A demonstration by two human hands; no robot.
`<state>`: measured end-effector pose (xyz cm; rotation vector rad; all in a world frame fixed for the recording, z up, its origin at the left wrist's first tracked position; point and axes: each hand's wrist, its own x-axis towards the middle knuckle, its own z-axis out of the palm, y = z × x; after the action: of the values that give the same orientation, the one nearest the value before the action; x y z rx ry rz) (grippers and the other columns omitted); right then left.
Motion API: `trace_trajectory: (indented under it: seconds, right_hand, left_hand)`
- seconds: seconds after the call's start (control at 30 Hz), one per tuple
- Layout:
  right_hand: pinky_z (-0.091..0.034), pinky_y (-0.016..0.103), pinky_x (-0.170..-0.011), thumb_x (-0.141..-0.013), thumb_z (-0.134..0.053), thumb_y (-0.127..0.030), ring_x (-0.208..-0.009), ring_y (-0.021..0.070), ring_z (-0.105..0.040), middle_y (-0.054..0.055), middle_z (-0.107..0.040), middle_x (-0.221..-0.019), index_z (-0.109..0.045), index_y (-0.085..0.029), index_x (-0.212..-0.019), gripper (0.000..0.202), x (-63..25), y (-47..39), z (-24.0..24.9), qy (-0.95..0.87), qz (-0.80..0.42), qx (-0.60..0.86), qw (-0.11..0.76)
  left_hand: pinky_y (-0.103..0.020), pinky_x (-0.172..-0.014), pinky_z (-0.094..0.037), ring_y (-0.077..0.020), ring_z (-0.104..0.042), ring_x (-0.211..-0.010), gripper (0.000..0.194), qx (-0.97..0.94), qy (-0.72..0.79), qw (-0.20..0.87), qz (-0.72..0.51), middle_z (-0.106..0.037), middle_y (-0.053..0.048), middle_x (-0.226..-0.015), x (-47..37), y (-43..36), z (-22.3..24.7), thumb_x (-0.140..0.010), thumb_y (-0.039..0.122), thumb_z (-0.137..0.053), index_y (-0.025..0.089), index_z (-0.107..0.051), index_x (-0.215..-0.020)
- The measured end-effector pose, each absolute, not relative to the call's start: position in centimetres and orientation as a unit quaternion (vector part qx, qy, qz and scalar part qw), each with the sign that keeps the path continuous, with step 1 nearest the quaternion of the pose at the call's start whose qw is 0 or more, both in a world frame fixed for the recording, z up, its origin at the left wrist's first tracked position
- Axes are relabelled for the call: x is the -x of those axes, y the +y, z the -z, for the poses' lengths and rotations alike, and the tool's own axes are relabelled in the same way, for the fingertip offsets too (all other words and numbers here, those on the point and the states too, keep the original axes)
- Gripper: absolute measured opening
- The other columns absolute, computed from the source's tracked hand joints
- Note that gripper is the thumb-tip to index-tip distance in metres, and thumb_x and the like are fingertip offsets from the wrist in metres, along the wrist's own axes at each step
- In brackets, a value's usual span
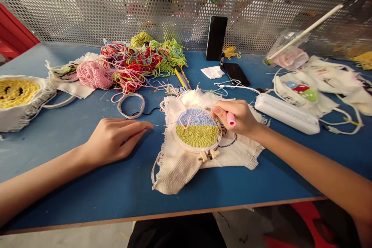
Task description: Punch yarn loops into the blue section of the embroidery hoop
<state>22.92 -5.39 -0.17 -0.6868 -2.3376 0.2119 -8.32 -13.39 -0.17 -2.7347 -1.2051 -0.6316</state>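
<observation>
cream round embroidery hoop (190,149): mid-table, inward from blue table (95,186)'s front edge | light-blue and olive looped-yarn halves (197,136) look mostly filled; pink yarn strand (200,114) loose, apparently unstitched | left hand (116,137) pinching thin strand (159,125); right hand (236,118) gripping pink tubular handle (231,119)

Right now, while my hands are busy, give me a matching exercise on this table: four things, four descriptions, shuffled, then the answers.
1. Left hand
2. Right hand
3. Stitched circle
4. Black phone

A. Light blue above, yellow-green below
B. Standing upright before the metal mesh
C. Holding a pink-ended tool
D. Pinching a thin strand

Pairs: 1-D, 2-C, 3-A, 4-B
</observation>
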Motion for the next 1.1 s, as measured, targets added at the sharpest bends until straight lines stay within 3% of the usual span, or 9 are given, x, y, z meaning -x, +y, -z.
trace_trajectory:
  seconds: [0.33,0.5,0.7,0.87,1.1]
  right_hand:
    - [-0.038,0.022,-0.051,-0.088,-0.044,-0.027,-0.052,0.0079,-0.054,-0.001,-0.06,-0.058,-0.054,-0.017,-0.058,0.033,-22.2,-5.2,-0.7,-0.887,-0.16,0.296,0.318]
    - [-0.038,0.023,-0.055,-0.087,-0.044,-0.027,-0.059,0.0096,-0.054,0.001,-0.062,-0.068,-0.059,-0.016,-0.068,0.027,-22.3,-4.9,-0.8,-0.884,-0.187,0.303,0.303]
    - [-0.027,0.024,-0.046,-0.085,-0.05,-0.03,-0.044,0.0079,-0.032,-0.008,-0.037,-0.05,-0.047,-0.02,-0.096,0.016,-22.5,-5.0,-0.2,-0.848,-0.26,0.34,0.314]
    - [-0.026,0.023,-0.045,-0.081,-0.057,-0.029,-0.046,0.0065,-0.032,-0.007,-0.037,-0.056,-0.042,-0.021,-0.08,0.017,-22.6,-4.8,0.4,-0.825,-0.29,0.335,0.351]
    - [-0.027,0.022,-0.046,-0.082,-0.056,-0.031,-0.048,0.0066,-0.038,-0.005,-0.044,-0.057,-0.049,-0.019,-0.078,0.015,-22.7,-4.9,0.5,-0.826,-0.255,0.349,0.361]
  left_hand:
    - [-0.02,-0.058,-0.046,-0.0095,-0.063,-0.063,0.021,0.901,-0.366,0.08,0.22,-0.069,0.002,-0.075,9.1,-12.7,0.3,-0.085,0.017,-0.047,0.02,-0.06,-0.101]
    - [-0.021,-0.059,-0.045,-0.0093,-0.062,-0.063,0.022,0.9,-0.375,0.068,0.213,-0.068,0.001,-0.075,9.3,-12.8,0.1,-0.085,0.018,-0.047,0.02,-0.059,-0.104]
    - [-0.021,-0.06,-0.043,-0.0091,-0.059,-0.06,0.024,0.897,-0.378,0.048,0.222,-0.067,0.0,-0.072,9.0,-12.7,0.1,-0.085,0.016,-0.047,0.018,-0.06,-0.104]
    - [-0.018,-0.057,-0.042,-0.0069,-0.057,-0.057,0.022,0.888,-0.398,0.029,0.228,-0.069,-0.001,-0.076,8.7,-12.6,-0.2,-0.084,0.014,-0.048,0.016,-0.061,-0.102]
    - [-0.013,-0.053,-0.041,-0.0033,-0.055,-0.053,0.021,0.872,-0.416,0.011,0.259,-0.068,0.001,-0.074,8.6,-12.6,-0.3,-0.084,0.013,-0.048,0.016,-0.062,-0.1]
